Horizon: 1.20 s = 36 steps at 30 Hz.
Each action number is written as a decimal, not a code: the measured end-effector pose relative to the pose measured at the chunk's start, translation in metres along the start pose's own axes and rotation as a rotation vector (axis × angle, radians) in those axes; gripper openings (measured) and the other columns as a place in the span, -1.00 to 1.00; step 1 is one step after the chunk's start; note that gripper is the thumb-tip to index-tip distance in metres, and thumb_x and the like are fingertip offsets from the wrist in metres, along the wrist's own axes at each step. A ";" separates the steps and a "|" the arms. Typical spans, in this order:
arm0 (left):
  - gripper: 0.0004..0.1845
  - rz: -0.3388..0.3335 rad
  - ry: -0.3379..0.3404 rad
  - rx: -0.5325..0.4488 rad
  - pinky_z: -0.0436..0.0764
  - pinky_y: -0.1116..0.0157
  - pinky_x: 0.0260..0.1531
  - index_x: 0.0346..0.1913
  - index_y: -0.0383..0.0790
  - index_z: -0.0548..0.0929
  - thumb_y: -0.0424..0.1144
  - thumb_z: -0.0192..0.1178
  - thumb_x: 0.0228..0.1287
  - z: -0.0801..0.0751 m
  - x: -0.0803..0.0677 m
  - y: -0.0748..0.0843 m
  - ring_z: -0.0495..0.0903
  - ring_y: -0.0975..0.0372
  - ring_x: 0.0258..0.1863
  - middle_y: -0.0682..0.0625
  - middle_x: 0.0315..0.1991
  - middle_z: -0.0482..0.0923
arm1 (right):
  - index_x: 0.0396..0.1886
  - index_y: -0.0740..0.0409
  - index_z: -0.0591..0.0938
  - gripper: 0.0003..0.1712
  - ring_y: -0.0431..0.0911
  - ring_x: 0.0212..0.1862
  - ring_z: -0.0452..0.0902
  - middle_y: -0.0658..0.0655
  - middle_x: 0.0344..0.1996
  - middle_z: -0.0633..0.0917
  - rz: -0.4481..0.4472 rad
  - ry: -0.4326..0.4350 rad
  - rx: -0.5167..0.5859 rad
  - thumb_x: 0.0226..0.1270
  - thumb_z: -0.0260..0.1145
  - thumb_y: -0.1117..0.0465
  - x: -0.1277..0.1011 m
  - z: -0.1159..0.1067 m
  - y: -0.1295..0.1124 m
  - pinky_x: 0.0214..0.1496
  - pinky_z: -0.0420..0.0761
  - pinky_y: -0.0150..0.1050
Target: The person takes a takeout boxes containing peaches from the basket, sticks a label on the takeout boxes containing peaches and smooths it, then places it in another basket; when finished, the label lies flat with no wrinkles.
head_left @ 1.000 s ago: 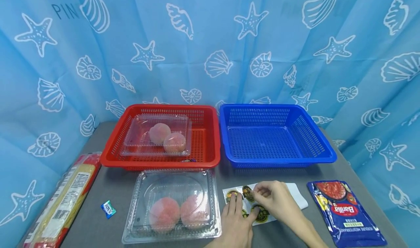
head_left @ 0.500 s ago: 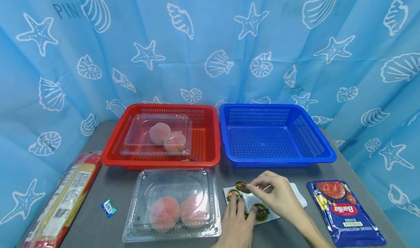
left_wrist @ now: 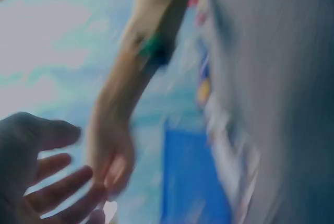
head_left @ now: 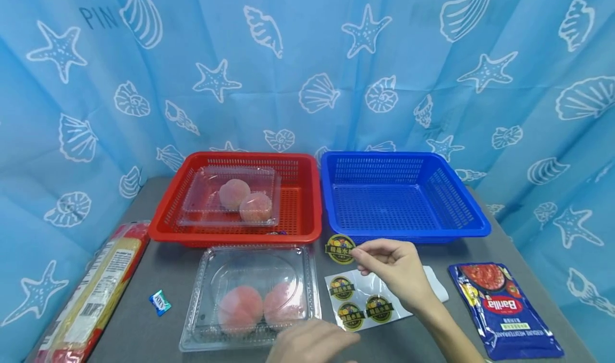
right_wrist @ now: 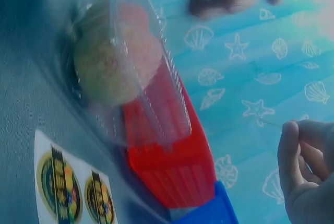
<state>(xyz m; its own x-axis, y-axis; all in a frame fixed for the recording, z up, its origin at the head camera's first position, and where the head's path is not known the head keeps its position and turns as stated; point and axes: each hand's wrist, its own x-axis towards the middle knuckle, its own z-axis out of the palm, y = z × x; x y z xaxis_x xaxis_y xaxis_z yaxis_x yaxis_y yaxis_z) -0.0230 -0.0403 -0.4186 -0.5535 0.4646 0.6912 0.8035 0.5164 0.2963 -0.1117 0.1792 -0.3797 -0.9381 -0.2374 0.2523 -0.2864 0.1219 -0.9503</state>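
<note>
A round black-and-gold sticker (head_left: 338, 249) is pinched by its right edge between the thumb and fingers of my right hand (head_left: 402, 271), raised above the sticker sheet. The white sticker sheet (head_left: 363, 282) lies below on the grey table, with several like stickers on it. My left hand (head_left: 311, 342) is at the front edge of a clear clamshell box (head_left: 211, 277) and appears to hold nothing; whether it touches the box is unclear. Loosely spread fingers (left_wrist: 68, 187) show in the left wrist view. Two peaches (head_left: 240, 309) sit inside the box.
Behind the box stands a red basket (head_left: 305, 235) with another clamshell of peaches (head_left: 234, 194). A blue basket (head_left: 408, 233) is beside it. A Barilla pouch (head_left: 506, 312) lies right; a noodle packet (head_left: 98, 288) and a small wrapped candy (head_left: 159, 302) lie left.
My right hand has peeled the sticker off the sheet and lifted it up and leftward. My left hand has let go of the sheet and moved back toward the clamshell's front.
</note>
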 end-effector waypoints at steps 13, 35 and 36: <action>0.47 -0.941 -0.398 -0.010 0.48 -0.47 0.04 0.66 0.17 -0.20 0.41 0.54 -0.25 -0.114 -0.047 -0.097 -0.09 -0.27 0.47 -0.22 0.64 -0.27 | -0.24 0.12 0.79 -0.88 -0.30 -0.39 0.74 -0.07 -0.37 0.84 0.119 -0.100 0.246 0.34 0.38 0.38 0.011 0.026 0.005 -0.23 0.77 -0.33; 0.52 -1.072 -0.518 -0.233 0.21 -0.44 0.37 0.67 0.03 -0.33 0.37 0.53 -0.15 -0.081 -0.042 -0.100 -0.21 -0.26 0.63 -0.16 0.69 -0.43 | -0.10 0.72 0.58 -0.59 -0.30 -0.41 0.73 -0.11 -0.39 0.84 0.191 -0.204 0.281 0.31 0.40 0.35 0.017 0.061 0.006 -0.28 0.75 -0.37; 0.52 -1.077 -0.520 -0.242 0.20 -0.44 0.37 0.67 0.04 -0.33 0.38 0.54 -0.16 -0.078 -0.040 -0.098 -0.23 -0.26 0.64 -0.15 0.69 -0.44 | -0.10 0.72 0.59 -0.59 -0.31 -0.42 0.73 -0.11 -0.41 0.83 0.199 -0.204 0.278 0.31 0.40 0.34 0.017 0.062 0.006 -0.31 0.74 -0.40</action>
<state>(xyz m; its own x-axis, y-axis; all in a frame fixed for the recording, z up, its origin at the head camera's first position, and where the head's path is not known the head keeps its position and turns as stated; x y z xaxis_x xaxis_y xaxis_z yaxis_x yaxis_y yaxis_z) -0.0630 -0.1659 -0.4234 -0.9388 0.1425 -0.3137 -0.1315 0.6934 0.7085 -0.1173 0.1162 -0.3925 -0.9041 -0.4252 0.0436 -0.0131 -0.0745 -0.9971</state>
